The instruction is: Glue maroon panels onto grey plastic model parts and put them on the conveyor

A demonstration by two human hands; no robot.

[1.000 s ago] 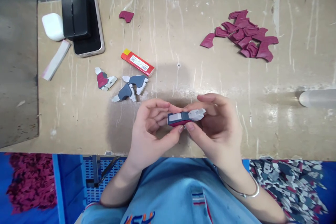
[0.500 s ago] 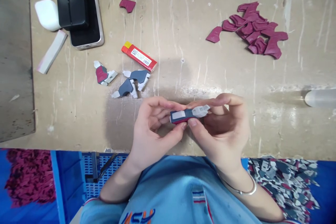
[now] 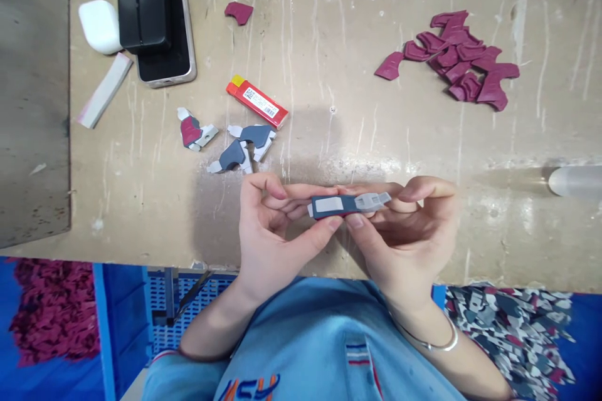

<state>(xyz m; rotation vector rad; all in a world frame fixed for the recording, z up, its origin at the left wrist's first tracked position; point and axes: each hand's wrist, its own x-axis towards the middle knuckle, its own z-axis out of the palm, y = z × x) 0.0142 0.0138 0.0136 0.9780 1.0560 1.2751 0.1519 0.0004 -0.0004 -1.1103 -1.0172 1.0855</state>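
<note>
Between both hands, above the near part of the table, is a small grey-blue and white plastic part with a thin maroon edge showing underneath. My left hand pinches its left end between thumb and fingers. The thumb and fingers of my right hand grip it closer to the pale grey, jointed right end. Beyond my left hand lie two grey-blue and white parts and one similar part with a maroon cover. The underside of the held part is hidden.
A red and yellow packet lies past the parts. Maroon pieces are heaped at far right, and one maroon piece lies apart. A phone-like device bears a black box. Bins of maroon pieces and mixed parts stand below the table edge.
The held part has tilted so that its grey-blue and white face shows more and its maroon side less. Both hands keep their grip. The view has shifted slightly.
</note>
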